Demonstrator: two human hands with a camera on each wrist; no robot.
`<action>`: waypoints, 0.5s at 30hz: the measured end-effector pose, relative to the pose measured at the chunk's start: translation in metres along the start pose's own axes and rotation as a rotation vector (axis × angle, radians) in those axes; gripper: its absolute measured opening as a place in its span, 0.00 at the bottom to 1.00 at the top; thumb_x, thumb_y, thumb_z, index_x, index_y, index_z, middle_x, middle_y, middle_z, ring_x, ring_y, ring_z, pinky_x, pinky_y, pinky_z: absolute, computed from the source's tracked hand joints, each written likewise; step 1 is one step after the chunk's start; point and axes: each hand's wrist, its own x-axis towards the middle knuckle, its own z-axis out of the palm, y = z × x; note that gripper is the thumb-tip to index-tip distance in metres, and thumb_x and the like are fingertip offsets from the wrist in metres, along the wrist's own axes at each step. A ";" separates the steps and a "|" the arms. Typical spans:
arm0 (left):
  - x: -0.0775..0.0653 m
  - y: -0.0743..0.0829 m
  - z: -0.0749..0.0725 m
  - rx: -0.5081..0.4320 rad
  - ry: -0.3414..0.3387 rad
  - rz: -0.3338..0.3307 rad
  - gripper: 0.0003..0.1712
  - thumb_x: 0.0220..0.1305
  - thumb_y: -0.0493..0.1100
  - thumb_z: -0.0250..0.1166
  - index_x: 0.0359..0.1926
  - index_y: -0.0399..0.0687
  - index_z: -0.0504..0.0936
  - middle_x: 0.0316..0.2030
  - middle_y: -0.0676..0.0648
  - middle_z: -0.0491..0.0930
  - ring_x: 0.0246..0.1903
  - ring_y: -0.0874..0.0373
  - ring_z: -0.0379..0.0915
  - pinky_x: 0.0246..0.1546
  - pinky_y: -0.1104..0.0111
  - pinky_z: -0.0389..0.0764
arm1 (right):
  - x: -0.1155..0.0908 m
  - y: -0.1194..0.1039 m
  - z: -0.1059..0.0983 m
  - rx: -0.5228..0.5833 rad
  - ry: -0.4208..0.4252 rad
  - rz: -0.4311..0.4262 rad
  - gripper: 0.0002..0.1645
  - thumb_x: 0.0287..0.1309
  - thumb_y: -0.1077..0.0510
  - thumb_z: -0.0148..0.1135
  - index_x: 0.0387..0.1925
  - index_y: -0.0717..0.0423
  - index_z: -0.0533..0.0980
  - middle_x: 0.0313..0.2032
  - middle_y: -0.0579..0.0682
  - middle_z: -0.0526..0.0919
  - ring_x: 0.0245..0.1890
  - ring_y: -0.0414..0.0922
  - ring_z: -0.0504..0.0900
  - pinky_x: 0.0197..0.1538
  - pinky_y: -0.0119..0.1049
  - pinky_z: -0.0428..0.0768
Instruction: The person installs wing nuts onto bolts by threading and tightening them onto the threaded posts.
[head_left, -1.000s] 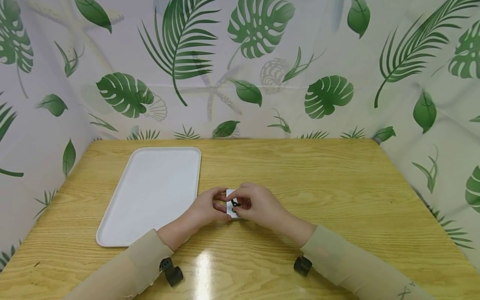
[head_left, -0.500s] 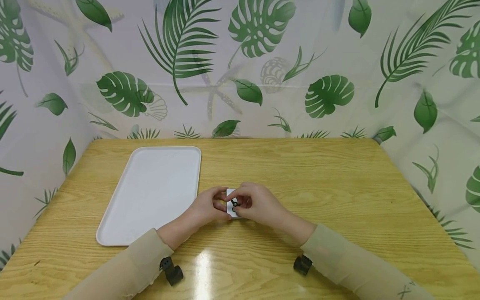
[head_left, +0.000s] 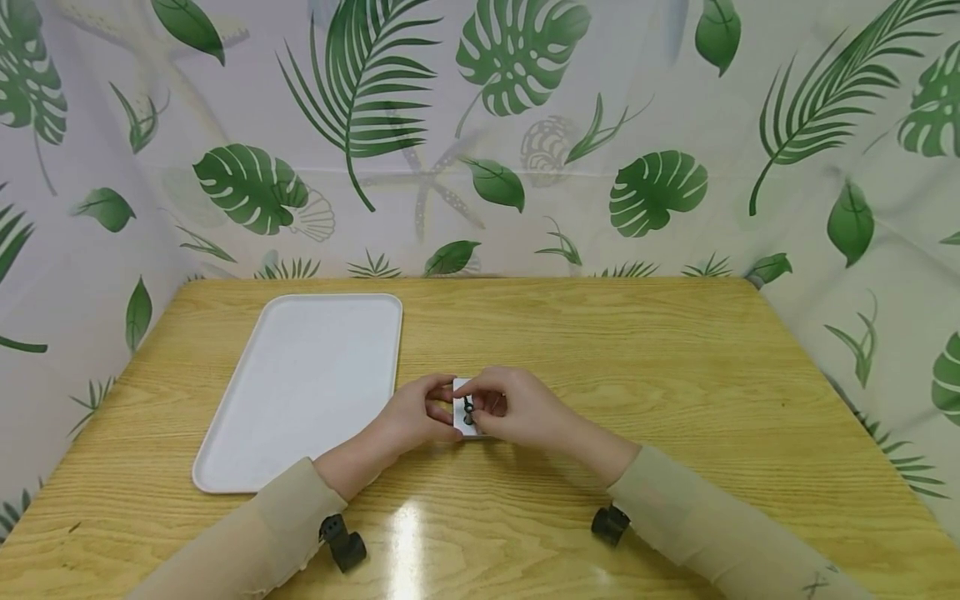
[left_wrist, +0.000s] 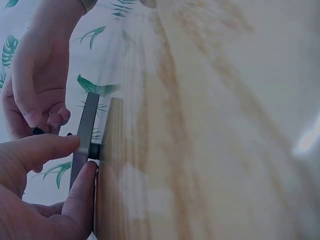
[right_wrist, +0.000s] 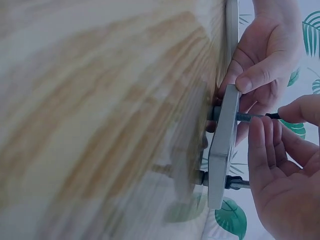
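White flat plate [right_wrist: 222,150]: sits just right of white rectangular tray [head_left: 322,383].
Left hand [head_left: 411,410]: grips plate's tray-side edge.
Right hand [head_left: 521,410]: apparently pinches small black fitting [right_wrist: 272,116] by silver threaded bolt [right_wrist: 243,117].
Fitting: probably being adjusted; next calls for steady turning.

The yellow wood-grain desk [head_left: 675,358] gives free passage right of the right grip [head_left: 521,408]. The left grip [head_left: 411,412] and low-rimmed white rectangular tray [head_left: 300,392] obstruct the left. Under the flat pale plate [right_wrist: 218,170] is a slim gap, interrupted by dark bolt ends [right_wrist: 200,177]. Leaf-printed white fabric [head_left: 585,212] walls off the far side.
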 end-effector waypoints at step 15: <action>0.002 -0.002 0.002 -0.007 0.023 -0.023 0.49 0.55 0.28 0.78 0.77 0.35 0.67 0.63 0.35 0.80 0.46 0.56 0.85 0.45 0.68 0.86 | 0.005 -0.011 0.005 -0.233 0.075 0.090 0.08 0.67 0.54 0.72 0.33 0.52 0.84 0.22 0.42 0.81 0.21 0.33 0.71 0.27 0.27 0.72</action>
